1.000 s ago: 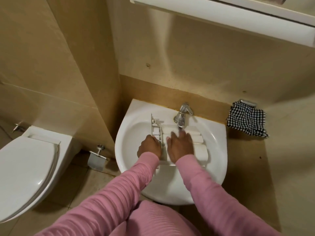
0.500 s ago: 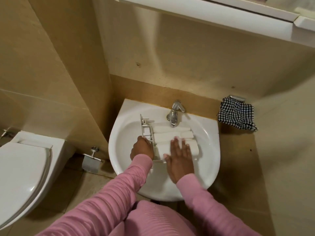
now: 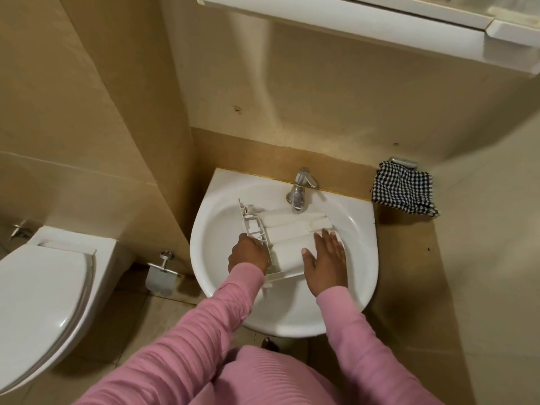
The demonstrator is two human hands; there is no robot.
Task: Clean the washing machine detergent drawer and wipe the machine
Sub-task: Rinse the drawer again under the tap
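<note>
Got drawer (image 3: 292, 232) in sink (image 3: 361, 258), long axis 9-to-3 o'clock, front at 9. Gripping front w/ L hand (image 3: 248, 254), R hand (image 3: 325, 264) flat, open, against it.

The white detergent drawer (image 3: 287, 232) lies in the sink (image 3: 355, 290) under the tap (image 3: 299, 194); the left hand (image 3: 249, 255) grips its front panel; the right hand (image 3: 327, 263) lies flat on its near right side.

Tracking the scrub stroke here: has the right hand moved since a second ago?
Yes. The right hand has slid back from under the tap, toward the person and rightward, to the detergent drawer's right end.
</note>
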